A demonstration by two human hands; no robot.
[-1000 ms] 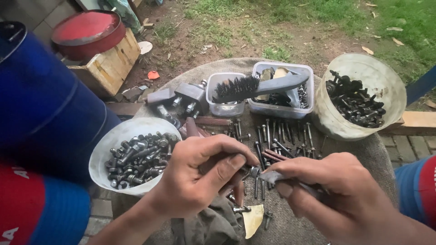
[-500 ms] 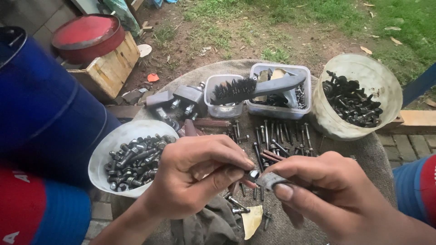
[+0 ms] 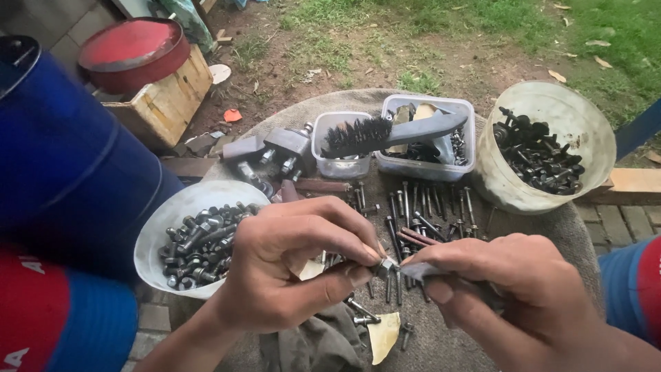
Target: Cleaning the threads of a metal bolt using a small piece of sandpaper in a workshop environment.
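Dull grey metal bolts [image 3: 427, 207] on rough matt cloth [image 3: 551, 227] — translucent plastic bucket [image 3: 585, 117], weathered wooden crate [image 3: 162, 103] far left.

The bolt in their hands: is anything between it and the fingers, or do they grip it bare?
The left hand pinches the bolt bare between thumb and fingertips. The right hand meets it through a small grey tool or rag; which one I cannot tell. Nothing else stands between.

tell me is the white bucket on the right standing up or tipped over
Tipped. The white bucket leans with its mouth toward the camera, dark bolts piled inside.
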